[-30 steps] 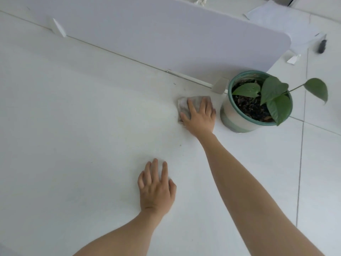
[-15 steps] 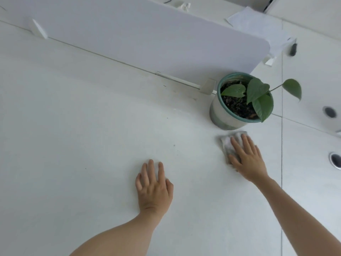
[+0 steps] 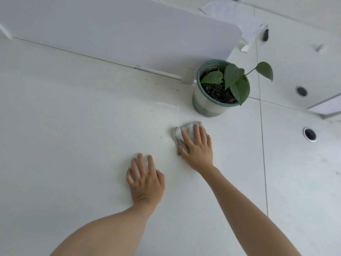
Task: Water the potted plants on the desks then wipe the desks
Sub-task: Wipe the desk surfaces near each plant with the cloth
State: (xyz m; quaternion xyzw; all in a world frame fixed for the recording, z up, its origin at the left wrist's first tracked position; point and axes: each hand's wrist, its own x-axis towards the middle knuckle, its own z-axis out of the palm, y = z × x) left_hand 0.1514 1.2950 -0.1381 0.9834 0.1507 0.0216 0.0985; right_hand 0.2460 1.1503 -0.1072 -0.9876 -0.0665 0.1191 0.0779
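A potted plant (image 3: 220,87) with broad green leaves stands in a green-rimmed white pot at the back of the white desk (image 3: 73,135), beside the divider's foot. Just in front of the pot lies a small grey-white cloth (image 3: 181,133). My right hand (image 3: 198,148) presses flat on the cloth with straight fingers, covering most of it. My left hand (image 3: 144,182) rests palm down on the bare desk, nearer to me and to the left of the cloth, holding nothing.
A white divider panel (image 3: 120,32) runs along the desk's back edge. Papers (image 3: 234,17) and a small dark object (image 3: 265,35) lie beyond it. The adjoining desk on the right has two round cable holes (image 3: 310,133). A few dark specks dot the desk near the cloth.
My right hand slid the cloth from beside the divider, left of the pot, round to the pot's front and then a little leftwards. My left hand stayed flat in place.
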